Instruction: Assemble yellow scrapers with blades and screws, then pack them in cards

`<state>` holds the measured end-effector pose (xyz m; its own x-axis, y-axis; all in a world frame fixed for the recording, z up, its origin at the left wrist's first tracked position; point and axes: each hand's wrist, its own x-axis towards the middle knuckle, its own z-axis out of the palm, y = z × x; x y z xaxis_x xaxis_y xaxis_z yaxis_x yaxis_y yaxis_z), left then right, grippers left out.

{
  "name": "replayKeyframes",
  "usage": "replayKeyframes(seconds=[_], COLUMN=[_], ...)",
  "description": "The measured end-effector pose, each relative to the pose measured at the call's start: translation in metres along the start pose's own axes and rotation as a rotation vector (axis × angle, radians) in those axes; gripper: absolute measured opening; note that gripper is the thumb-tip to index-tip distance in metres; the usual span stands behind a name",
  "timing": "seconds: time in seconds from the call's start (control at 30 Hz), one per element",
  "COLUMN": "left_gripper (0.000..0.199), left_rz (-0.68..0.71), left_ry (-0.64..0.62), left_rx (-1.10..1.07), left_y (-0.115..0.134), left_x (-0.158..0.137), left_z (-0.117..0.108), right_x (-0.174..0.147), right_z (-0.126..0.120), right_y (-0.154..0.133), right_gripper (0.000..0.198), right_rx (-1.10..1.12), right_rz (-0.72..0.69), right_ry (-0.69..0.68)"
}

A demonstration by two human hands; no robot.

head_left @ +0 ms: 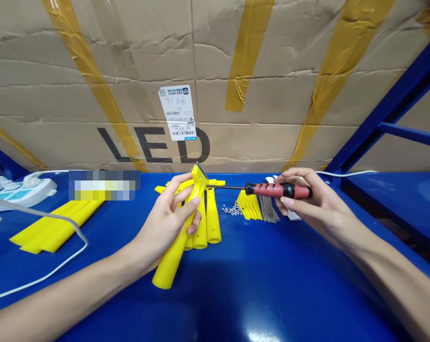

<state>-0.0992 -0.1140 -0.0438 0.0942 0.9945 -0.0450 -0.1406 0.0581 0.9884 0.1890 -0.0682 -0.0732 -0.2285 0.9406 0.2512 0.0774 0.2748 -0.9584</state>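
My left hand (177,211) is wrapped round a yellow plastic scraper (171,259), its handle slanting down towards me and its head, with a thin metal blade edge, pointing up. In my right hand (314,202) is a red and black screwdriver (270,190), held level by the handle. The screwdriver's shaft reaches left to the scraper's head; whether the tip sits in a screw is too small to tell. Behind the held scraper lie several more yellow handles (214,221). Right of them are small screws (233,209), yellow plastic pieces (249,206) and flat grey metal blades (268,209).
On the left, long yellow pieces (63,223) lie on the blue surface (215,304), partly under a blurred patch. A white power strip (26,192) with cables stands beside them. A large cardboard box (215,61) forms the back, with blue metal posts (386,104) at the sides.
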Motion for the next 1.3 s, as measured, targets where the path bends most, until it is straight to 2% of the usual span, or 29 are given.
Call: replayKeyframes(seconds=[0.1, 0.23, 0.4, 0.47, 0.63, 0.73, 0.87, 1.0, 1.13, 1.23, 1.3], left_gripper=[0.047, 0.046, 0.047, 0.048, 0.045, 0.044, 0.046, 0.047, 0.045, 0.043, 0.045], left_rz=[0.027, 0.052, 0.037, 0.031, 0.017, 0.028, 0.034, 0.014, 0.010, 0.021, 0.037], left_ry=[-0.001, -0.013, -0.005, -0.003, -0.025, -0.038, -0.003, 0.030, 0.016, -0.016, -0.017], left_rx=[0.004, 0.019, 0.012, 0.002, -0.019, -0.018, -0.001, -0.018, -0.021, -0.006, 0.005], left_y=[0.002, 0.003, 0.001, 0.000, -0.002, -0.002, -0.001, -0.001, -0.002, 0.000, 0.001], left_x=[0.000, 0.000, 0.002, 0.003, 0.002, 0.002, 0.003, 0.005, 0.003, 0.001, 0.001], left_z=[-0.001, -0.002, -0.002, -0.002, 0.000, 0.001, 0.000, -0.002, 0.000, 0.001, 0.001], right_x=[0.002, 0.004, 0.003, 0.003, 0.006, 0.007, 0.005, 0.002, 0.005, 0.006, 0.006], right_z=[0.004, 0.011, 0.011, 0.010, 0.012, 0.014, 0.017, 0.021, 0.020, 0.016, 0.015], right_y=[0.003, 0.011, 0.003, -0.001, 0.006, 0.013, 0.010, 0.001, 0.004, 0.009, 0.008], right_gripper=[0.035, 0.032, 0.035, 0.037, 0.027, 0.031, 0.029, 0.039, 0.033, 0.035, 0.036], right_rx=[0.000, 0.007, 0.264, 0.302, 0.130, 0.016, 0.146, 0.287, 0.166, 0.018, 0.004], right_rz=[0.022, 0.087, 0.146, 0.151, 0.075, 0.064, 0.116, 0.098, 0.070, 0.069, 0.093], right_ry=[-0.025, 0.093, 0.038, 0.055, 0.151, 0.206, 0.122, 0.065, 0.134, 0.211, 0.191])
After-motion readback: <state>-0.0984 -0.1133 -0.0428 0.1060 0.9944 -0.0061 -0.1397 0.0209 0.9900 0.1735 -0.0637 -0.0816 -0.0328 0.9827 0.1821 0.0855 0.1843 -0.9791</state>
